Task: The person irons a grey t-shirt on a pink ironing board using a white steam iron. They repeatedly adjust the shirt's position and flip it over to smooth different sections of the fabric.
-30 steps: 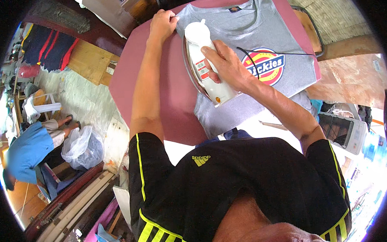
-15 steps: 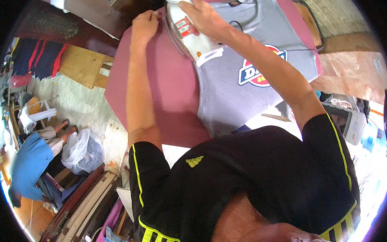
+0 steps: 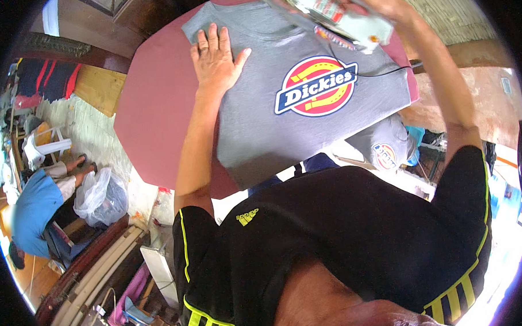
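Note:
A grey T-shirt (image 3: 248, 129) with a round red, yellow and blue printed badge (image 3: 316, 86) lies spread over a maroon-covered board (image 3: 161, 97). Flat on the shirt's upper left part, near the sleeve and neckline, rests my left hand (image 3: 214, 64), fingers spread. My right hand (image 3: 382, 0), at the top right, is closed on a white iron (image 3: 348, 22). The iron is tilted and blurred by motion, over the upper right of the shirt. Part of my right hand's grip is cut off by the picture's edge. A thin dark cord crosses the shirt beside the badge.
A second grey garment (image 3: 381, 144) with a similar badge hangs below the board's right edge. On the left, a person in a blue shirt (image 3: 35, 208) bends beside a clear plastic bag (image 3: 101, 197). Dark cloth with red stripes (image 3: 45, 81) lies at the far left.
My left hand has moved from the board's far edge onto the shirt and opened flat. The iron has gone right in my right hand. The shirt now lies farther left, with its badge uncovered.

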### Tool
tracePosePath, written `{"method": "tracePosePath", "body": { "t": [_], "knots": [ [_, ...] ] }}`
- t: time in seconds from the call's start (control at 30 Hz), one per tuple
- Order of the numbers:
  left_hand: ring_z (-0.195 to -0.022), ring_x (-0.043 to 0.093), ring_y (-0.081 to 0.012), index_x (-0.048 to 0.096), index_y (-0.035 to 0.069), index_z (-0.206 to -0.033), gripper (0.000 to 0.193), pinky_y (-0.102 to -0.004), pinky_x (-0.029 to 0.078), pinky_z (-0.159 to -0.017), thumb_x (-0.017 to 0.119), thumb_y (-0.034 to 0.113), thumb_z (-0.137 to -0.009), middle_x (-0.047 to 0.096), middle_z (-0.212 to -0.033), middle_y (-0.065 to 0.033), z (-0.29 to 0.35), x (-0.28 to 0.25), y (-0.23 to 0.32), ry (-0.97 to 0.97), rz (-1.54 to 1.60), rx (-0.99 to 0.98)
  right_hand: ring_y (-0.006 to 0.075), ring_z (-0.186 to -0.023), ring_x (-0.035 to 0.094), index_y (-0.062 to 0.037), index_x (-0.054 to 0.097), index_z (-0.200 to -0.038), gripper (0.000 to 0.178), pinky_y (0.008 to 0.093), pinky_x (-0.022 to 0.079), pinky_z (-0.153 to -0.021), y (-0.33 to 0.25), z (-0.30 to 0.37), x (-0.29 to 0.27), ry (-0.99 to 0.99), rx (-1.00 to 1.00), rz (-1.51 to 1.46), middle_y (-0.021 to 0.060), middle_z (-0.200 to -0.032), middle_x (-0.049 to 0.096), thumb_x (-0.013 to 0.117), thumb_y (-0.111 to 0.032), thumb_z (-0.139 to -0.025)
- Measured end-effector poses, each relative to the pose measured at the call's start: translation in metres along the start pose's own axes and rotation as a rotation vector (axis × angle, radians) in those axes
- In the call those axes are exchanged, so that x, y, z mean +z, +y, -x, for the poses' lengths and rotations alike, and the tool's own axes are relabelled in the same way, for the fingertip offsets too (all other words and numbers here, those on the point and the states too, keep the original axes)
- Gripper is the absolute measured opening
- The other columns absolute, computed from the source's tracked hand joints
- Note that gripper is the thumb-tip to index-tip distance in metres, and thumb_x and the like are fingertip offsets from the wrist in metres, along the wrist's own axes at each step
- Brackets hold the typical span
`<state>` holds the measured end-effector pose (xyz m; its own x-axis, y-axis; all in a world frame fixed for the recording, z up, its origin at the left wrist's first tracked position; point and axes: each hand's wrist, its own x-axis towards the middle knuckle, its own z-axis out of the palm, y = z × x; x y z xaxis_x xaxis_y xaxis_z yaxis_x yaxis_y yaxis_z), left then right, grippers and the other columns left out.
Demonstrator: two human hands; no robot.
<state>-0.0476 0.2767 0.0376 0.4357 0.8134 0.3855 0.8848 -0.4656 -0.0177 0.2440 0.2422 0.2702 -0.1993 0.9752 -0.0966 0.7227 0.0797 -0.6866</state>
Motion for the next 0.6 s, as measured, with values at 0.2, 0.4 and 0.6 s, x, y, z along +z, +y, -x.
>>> {"method": "tracePosePath", "body": {
  "t": [0.2, 0.4, 0.6],
  "knots": [
    [-0.147, 0.021, -0.04, 0.041, 0.009, -0.147, 0.078, -0.0622, 0.017, -0.115, 0.045, 0.066, -0.093, 0.026, -0.16, -0.0162, -0.01, -0.02, 0.082, -0.044, 0.053, -0.016, 0.0066, -0.053, 0.051, -0.0017, 0.061, -0.099, 0.033, 0.0235, 0.04, -0.044, 0.044, 0.046, -0.099, -0.103, 0.114, 0.077, -0.0005, -0.067, 0.056, 0.053, -0.033, -0.102],
    [-0.148, 0.02, -0.0408, 0.043, 0.007, -0.146, 0.082, -0.0623, 0.017, -0.115, 0.053, 0.065, -0.089, 0.025, -0.16, -0.0177, 0.022, -0.027, 0.235, -0.215, 0.407, 0.229, 0.0218, -0.065, 0.061, -0.0008, 0.063, -0.101, 0.035, 0.0352, 0.05, -0.064, 0.106, 0.015, -0.09, -0.186, -0.345, 0.474, 0.0136, -0.073, 0.062, 0.06, -0.035, -0.096],
    [-0.149, 0.016, -0.0384, 0.043, 0.009, -0.147, 0.079, -0.0584, 0.015, -0.118, 0.056, 0.061, -0.089, 0.023, -0.161, -0.0164, 0.038, -0.035, 0.265, -0.24, 0.442, 0.292, 0.0338, -0.077, 0.068, -0.0014, 0.062, -0.099, 0.04, 0.0441, 0.052, -0.069, 0.103, -0.055, -0.018, -0.331, -0.654, 0.481, 0.0195, -0.081, 0.067, 0.059, -0.041, -0.096]
  ]
}}
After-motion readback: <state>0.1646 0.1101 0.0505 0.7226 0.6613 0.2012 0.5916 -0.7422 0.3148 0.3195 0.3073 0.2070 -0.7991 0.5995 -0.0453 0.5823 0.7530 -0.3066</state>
